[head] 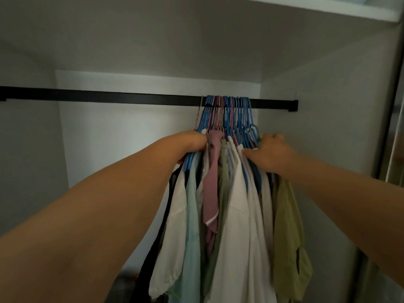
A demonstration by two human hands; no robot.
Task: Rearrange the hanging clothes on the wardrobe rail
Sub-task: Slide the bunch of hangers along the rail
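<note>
A packed bunch of mostly blue plastic hangers (229, 114) is gathered at the right-hand part of the black metal wardrobe rail (109, 98), a short way in from its bracket — the long stretch to the left is bare. From the hangers a bundle of clothes (220, 215) hangs: a white shirt (240, 215), a pale mint top (192, 215), a dusty pink garment (211, 184), an olive green top (286, 219) and something dark at the left edge.

The bundle is flanked by both hands at shoulder level of the hangers, apparently so that the whole set can be squeezed together and handled as one. The left hand (193, 142) is curled round the outermost blue hanger shoulders on the left side, its fingers hidden behind them. The right hand (270, 153) is pressed against the right side, knuckles bent, thumb laid across white fabric; whether its fingers truly close on a hanger cannot be told.

The clothes thus lie between the two hands, the hooks above the grip and the fabric below it. The likely step — judged from the bare rail — is a slide leftward.
</note>
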